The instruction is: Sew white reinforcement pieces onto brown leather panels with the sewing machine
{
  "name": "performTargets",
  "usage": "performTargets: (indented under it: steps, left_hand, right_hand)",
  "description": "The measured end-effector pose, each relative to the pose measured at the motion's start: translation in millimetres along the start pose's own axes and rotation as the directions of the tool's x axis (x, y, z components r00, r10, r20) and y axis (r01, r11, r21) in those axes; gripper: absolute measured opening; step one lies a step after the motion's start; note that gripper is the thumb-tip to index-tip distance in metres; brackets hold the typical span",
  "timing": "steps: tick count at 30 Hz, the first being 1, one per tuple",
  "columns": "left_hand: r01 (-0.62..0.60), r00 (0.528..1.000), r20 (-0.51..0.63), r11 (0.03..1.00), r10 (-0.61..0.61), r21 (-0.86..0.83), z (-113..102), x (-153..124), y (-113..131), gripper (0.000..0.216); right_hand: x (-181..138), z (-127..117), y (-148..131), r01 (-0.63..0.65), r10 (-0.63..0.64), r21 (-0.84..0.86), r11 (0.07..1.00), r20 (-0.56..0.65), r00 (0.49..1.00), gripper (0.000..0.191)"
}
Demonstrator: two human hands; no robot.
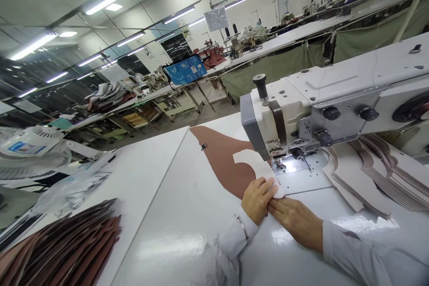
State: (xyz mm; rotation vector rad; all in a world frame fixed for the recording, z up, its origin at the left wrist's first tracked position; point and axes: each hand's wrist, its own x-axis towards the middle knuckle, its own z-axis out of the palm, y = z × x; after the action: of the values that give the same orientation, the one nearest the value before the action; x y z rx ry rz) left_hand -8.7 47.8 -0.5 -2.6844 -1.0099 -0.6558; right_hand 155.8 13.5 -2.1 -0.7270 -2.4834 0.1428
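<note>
White piece: over brown panel, beside sewing machine.
Left hand: fingers bunched on its end.
Right hand: alongside; I can't tell either grip.
Alignment: seemingly underway; next needs steadiness.

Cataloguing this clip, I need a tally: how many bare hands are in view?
2: the left hand rests on the near end of the white piece; the right hand is immediately right of it.
</note>
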Motion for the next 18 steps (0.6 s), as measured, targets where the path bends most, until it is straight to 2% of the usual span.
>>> performTargets:
  steps: [12,18]
  left_hand:
    - [0.028,0.999,0.023,1.000,-0.028,0.012,2.6,1.1,1.6,0.025]
    - [0.062,0.995,0.076,0.998,-0.061,-0.006,12.8,19.8,-2.4,0.020]
  right_hand:
    - [1.1,-0.9,-3.6,-0.023,0.022,-0.038,0.999,-0.035,0.999,0.027]
    - [3.5,-8.0,11.4,-0.097,0.097,-0.005,0.995,-0.034,0.995,0.026]
